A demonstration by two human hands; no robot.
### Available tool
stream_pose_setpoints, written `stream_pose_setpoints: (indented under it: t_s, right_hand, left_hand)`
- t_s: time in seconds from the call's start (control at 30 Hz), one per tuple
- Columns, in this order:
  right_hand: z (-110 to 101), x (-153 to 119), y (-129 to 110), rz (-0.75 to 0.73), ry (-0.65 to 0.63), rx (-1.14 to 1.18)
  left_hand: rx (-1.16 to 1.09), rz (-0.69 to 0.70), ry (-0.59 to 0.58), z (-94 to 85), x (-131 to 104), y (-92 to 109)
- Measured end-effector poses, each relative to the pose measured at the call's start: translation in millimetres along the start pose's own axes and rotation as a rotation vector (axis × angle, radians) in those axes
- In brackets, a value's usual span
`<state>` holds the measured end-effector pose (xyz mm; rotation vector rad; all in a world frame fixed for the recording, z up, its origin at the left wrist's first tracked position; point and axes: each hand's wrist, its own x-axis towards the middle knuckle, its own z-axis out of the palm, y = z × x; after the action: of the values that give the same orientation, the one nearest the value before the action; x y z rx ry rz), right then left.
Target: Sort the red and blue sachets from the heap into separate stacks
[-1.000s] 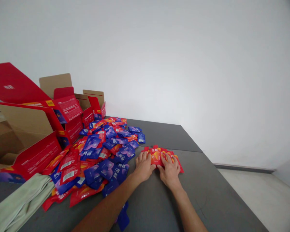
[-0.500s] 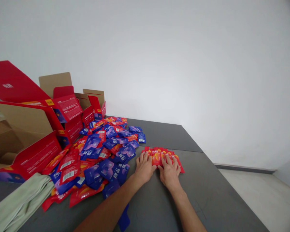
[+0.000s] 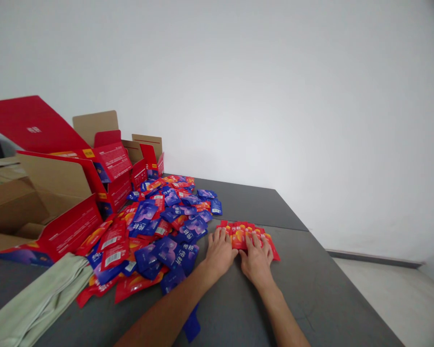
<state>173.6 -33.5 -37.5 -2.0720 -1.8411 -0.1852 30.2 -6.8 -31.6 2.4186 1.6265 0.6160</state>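
Observation:
Several red packets [image 3: 238, 236] lie overlapping in a row on the dark grey table [image 3: 224, 308]. My left hand [image 3: 220, 253] rests on the left end of this row, its fingers spread over the packets. On the right part of the row lies my right hand [image 3: 256, 260], fingers apart on top of the packets. The two thumbs nearly meet at the row's near edge. Left of my hands spreads a loose pile of blue and red packets [image 3: 144, 221]; my left forearm passes over its near right edge.
Open red cardboard boxes [image 3: 72, 219] stand at the left behind the pile. A pale green cloth [image 3: 47, 299] lies at the near left. Behind the table rises a white wall [image 3: 238, 96]; the table's right edge drops to a pale floor [image 3: 383, 284].
The whole view has shifted slightly, so the boxes, pile and table appear farther right. Both hands stay on the red row with almost the same pose.

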Motion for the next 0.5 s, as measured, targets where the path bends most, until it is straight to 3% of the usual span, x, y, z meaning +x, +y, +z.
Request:
stream_pose_setpoints:
  t_s: [0.23,0.5]
  right_hand:
    - [-9,4,-41,-0.166,0.006,0.156]
    - [-13,13,-109,-0.282,-0.004,0.336]
  left_hand:
    - [0.046,0.005,0.044,-31.1,-12,-22]
    - [0.119,-0.115,0.108,-74.1,-11,-97]
